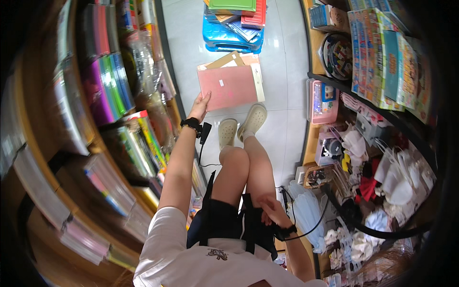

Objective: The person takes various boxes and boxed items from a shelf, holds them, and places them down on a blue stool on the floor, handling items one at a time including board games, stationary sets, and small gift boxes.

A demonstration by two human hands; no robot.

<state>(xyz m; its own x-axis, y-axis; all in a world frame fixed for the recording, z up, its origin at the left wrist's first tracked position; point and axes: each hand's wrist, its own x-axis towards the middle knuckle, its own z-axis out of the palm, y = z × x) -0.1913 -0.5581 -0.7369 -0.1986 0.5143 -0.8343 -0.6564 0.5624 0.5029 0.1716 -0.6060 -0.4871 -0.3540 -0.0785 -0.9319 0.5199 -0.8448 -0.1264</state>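
Observation:
My left hand [200,105] grips the lower left corner of a flat pink folder or book [229,88], with the thumb on its upper face. The pink piece bears a small white sticker and lies over a brown envelope-like piece [226,60] and other flat paper goods near the floor. Whether it rests on them or is held just above, I cannot tell. My right hand [270,208] is at my lap by the black shorts, fingers loosely bent and partly spread, with no object seen in it.
Beyond the flat goods, a blue plastic case [233,41] carries stacked boxes, a green one [232,4] on top. Bookshelves [104,143] line the left; shelves with books, a pink tray [324,116] and fabric goods line the right. A black cable [315,226] runs beside my right wrist.

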